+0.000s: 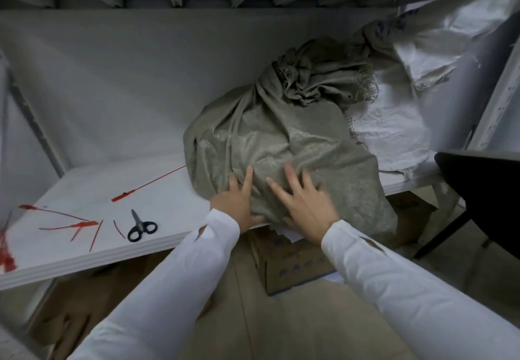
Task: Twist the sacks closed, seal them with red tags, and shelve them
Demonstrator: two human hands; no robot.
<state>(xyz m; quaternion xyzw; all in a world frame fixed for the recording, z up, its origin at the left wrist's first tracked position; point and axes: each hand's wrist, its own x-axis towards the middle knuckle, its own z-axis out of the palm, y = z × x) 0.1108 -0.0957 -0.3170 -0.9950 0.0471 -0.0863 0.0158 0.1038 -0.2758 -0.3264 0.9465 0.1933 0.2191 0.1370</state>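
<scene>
Both hands are flat on the olive sack (270, 146), which sits on the white shelf board (112, 185) with its near end hanging over the front edge. The left hand (237, 199) presses the sack's near face with fingers spread, its thumb tucked under the cloth and mostly hidden. Just beside it at three o'clock, the right hand (304, 205) lies palm down and gripping nothing, fingers fanned. The sack's neck is bunched and frayed at twelve o'clock; whether a tag binds it, I cannot tell. Behind it at two o'clock a white sack (394, 134) is half covered, its top blurred and running out of view. At nine o'clock of the olive sack lies one long red tag (149, 184), its tip touching the cloth. Farther out at eight o'clock are black-handled scissors (140, 226) and snipped red pieces (70, 224). A red bundle (5, 250) is cut off at the left edge. Below the shelf, a cardboard box (292, 264) shows only partly.
</scene>
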